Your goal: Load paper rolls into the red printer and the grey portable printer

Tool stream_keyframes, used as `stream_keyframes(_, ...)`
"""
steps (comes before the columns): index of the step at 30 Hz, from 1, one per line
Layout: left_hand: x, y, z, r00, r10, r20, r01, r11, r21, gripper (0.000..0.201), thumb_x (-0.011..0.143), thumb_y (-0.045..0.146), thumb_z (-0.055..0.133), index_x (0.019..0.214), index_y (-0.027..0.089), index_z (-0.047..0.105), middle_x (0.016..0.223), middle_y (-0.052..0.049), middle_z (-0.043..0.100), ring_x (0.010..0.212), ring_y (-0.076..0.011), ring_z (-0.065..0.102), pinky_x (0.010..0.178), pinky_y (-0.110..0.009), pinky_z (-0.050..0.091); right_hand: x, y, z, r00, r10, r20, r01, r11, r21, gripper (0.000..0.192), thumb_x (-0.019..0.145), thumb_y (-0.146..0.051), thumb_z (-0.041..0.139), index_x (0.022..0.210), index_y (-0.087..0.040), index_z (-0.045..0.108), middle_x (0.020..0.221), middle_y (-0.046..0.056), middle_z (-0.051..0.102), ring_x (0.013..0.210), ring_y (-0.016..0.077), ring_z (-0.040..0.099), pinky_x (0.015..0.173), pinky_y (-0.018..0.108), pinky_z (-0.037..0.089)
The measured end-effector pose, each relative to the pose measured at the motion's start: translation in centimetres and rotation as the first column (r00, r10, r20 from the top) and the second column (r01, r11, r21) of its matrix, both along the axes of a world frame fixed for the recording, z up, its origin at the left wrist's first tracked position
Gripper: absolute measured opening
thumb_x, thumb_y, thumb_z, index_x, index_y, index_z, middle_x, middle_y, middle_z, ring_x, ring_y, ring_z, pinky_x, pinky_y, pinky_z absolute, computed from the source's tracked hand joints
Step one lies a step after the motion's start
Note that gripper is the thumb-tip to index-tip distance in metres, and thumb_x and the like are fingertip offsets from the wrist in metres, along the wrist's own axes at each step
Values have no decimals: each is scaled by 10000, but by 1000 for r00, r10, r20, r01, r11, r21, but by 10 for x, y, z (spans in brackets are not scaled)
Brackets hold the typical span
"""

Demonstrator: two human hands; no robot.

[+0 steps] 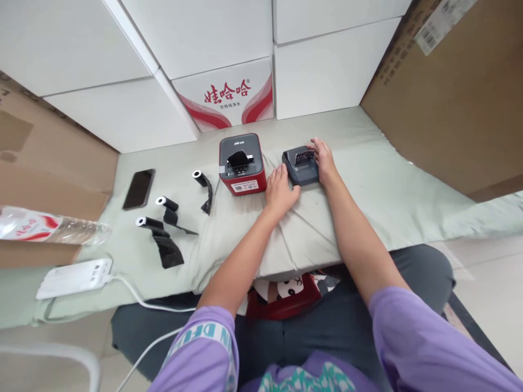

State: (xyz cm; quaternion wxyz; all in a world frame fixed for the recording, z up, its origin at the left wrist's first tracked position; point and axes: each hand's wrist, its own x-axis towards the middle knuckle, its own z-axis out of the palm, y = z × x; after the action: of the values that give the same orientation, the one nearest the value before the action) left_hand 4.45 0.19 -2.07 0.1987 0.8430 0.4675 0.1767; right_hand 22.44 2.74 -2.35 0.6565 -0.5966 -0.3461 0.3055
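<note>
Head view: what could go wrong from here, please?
The dark strip in the small device might crease if the right hand brushes it. The left hand, close to the red-sided box, may bump it. The white cable runs off the table; a snag could drag the white block.

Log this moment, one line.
left hand: at dark device, left side; right hand: at its right side; black rolls: left of red device

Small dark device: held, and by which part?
The small dark device has the right hand at its right side, the left hand by its left edge; whether gripped cannot be told.
</note>
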Motion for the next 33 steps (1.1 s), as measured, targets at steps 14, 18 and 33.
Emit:
stream_keyframes(14, 3, -1, 7, 995, 3, -104, -2, 1000, 11, 774, 899, 162, 443, 1652, 44, 308, 1690, -145, 382, 1606, -257, 293, 1345, -426, 195, -1, -1, 0, 1000, -29, -4, 29, 1000, -10, 671, 744, -888, 531, 996, -268, 593, 1158, 83, 709, 1212, 269, 632, 1040, 436, 526)
stream_keyframes(18, 2, 1, 2, 996, -10, -84, 10, 1000, 4, 777, 899, 161, 432, 1652, 29, 291, 1701, -138, 361, 1612, -258, 279, 1348, -429, 185, 2, 1, 0, 999, -23, -36, 22, 999, -26, 494, 791, -698, 538, 1040, -279, 612, 1142, 63, 719, 1163, 259, 640, 1041, 439, 521)
stream_keyframes(33, -7, 6, -1, 986, 20, 165, -10, 998, -59, 877, 900, 156, 487, 1702, 124, 133, 1644, -150, 458, 1507, -288, 457, 1250, -428, 399, 4, -7, 9, 981, -150, 120, 148, 989, 29, 316, 815, -576, 610, 787, -265, 560, 738, 8, 561, 811, 213, 604, 856, 430, 550)
